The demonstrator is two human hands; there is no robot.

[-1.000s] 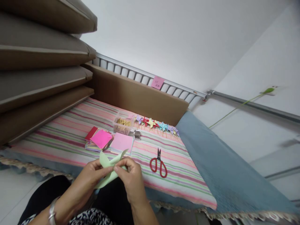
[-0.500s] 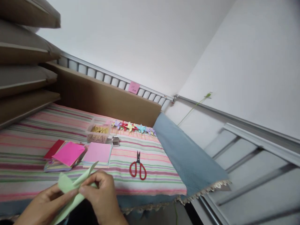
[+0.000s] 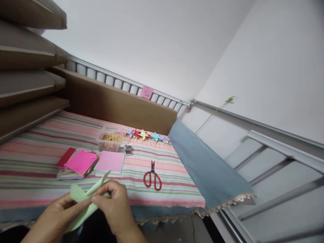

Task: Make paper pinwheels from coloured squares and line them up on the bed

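Note:
A light green sheet of paper (image 3: pixel 87 212), cut and partly curled into blades, is pinched between both my hands near the table's front edge. My left hand (image 3: pixel 59 214) grips it from the left, thumb on top. The fingers of my right hand (image 3: pixel 113 206) close on its middle from the right, and one pointed flap sticks up beside them. Just beyond lie a pile of coloured paper squares (image 3: pixel 80 162) with bright pink on top and a neat stack of pale pink squares (image 3: pixel 109 162). Red-handled scissors (image 3: pixel 152 175) rest to the right, blades slightly apart.
A clear plastic box (image 3: pixel 110 139) holds thin wooden sticks, with a small open metal-coloured box (image 3: pixel 128 150) beside it. Several paper pinwheels (image 3: pixel 143 135) lie in a row behind. Cardboard packages (image 3: pixel 30 81) are stacked at the left; a brown board (image 3: pixel 113 104) edges the striped cloth (image 3: pixel 167 195).
The whole scene has shifted slightly to the right as the camera turned. Both hands keep hold of the green paper, with hardly any change in their grip.

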